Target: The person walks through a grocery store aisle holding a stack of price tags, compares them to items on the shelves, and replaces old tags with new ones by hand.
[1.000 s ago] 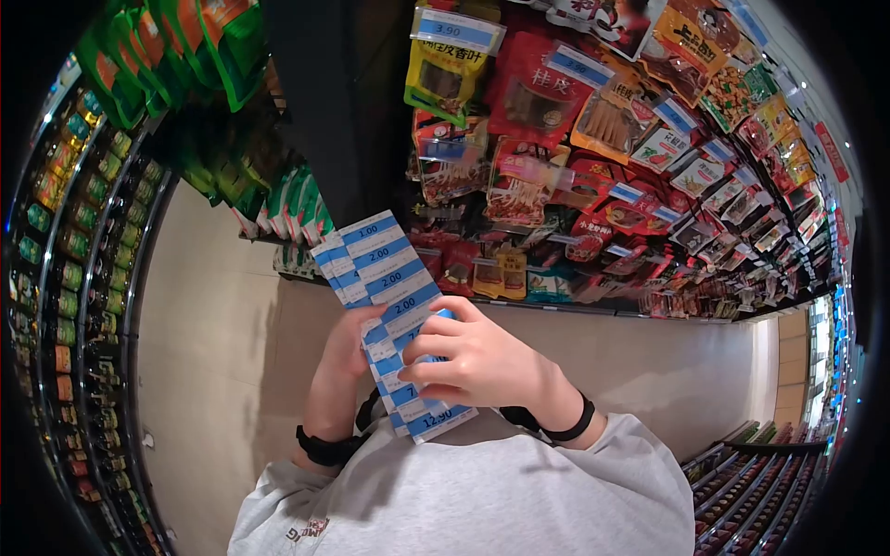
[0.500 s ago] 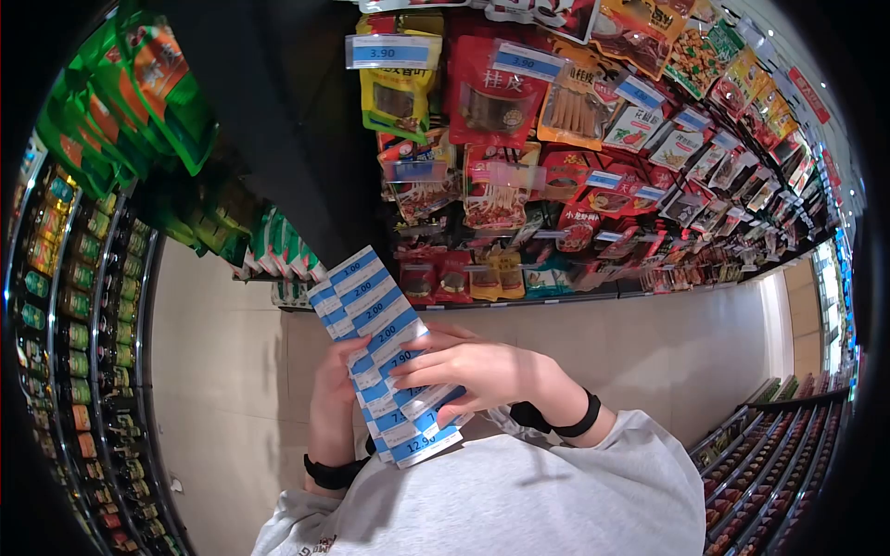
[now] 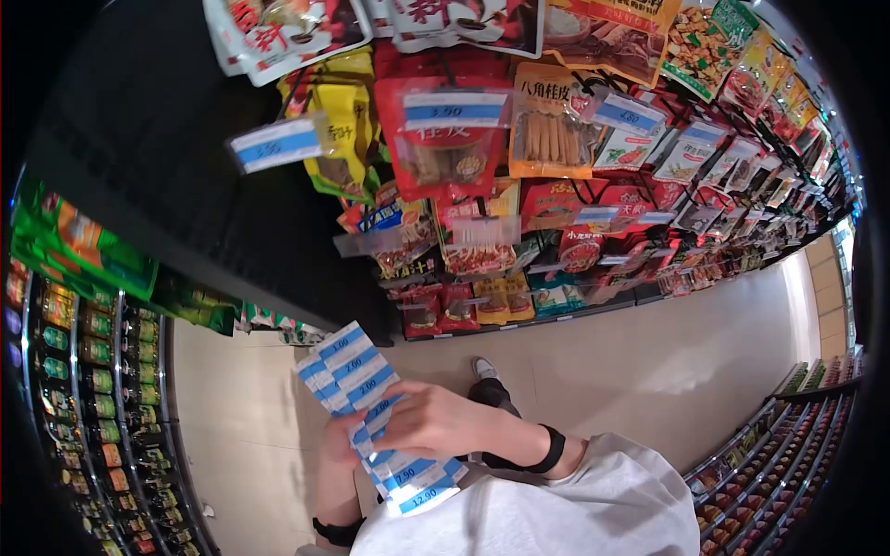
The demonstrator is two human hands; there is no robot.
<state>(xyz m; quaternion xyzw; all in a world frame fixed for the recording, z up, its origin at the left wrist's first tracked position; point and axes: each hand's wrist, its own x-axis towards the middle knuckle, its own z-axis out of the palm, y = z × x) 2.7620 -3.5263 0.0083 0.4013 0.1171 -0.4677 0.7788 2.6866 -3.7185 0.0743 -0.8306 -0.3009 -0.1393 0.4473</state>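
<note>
In front of my body is a stack of blue-and-white price label strips, printed with prices such as 1.00, 2.00 and 12.90. My left hand grips the stack along its left edge, most of its fingers hidden underneath. Across the middle lies my right hand, its fingers bent against the labels and covering several of them. Whether it pinches a single label cannot be made out. Above the hands hang a red spice packet behind a 3.90 tag, a yellow packet and an orange packet of cinnamon sticks.
A tall black shelf panel rises close on the left. Hanging packets fill the rack to the right, many with tag holders jutting out. Jar shelves line the left side; another low shelf stands at lower right, beside the tiled floor.
The view has shifted nearer the rack, so its packets look larger. The label stack and both hands sit lower in the picture. My right hand has moved up the stack, its fingers more bent.
</note>
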